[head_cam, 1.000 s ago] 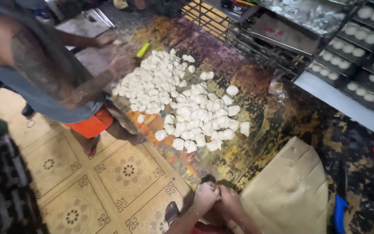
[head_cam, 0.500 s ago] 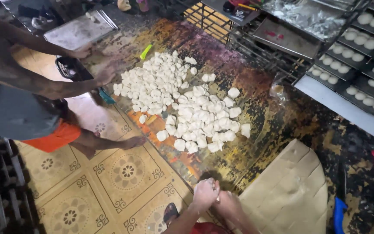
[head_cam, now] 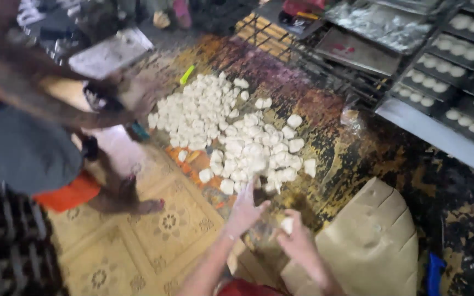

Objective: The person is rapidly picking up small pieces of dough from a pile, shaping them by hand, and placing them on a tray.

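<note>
1. My left hand [head_cam: 246,207] is spread open, fingers reaching to the near edge of the heap of white dough pieces [head_cam: 237,137] on the worn table [head_cam: 330,131].
2. My right hand [head_cam: 297,241] is curled closed around one small dough piece [head_cam: 287,225].
3. A co-worker's arm [head_cam: 61,107] stretches toward the heap's far side.

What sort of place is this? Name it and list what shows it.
Most likely a small bakery or dough workshop. A heap of cut dough pieces lies on a worn worktable, trays of shaped dough rounds fill racks beside it, and the right hand holds one piece.
</note>
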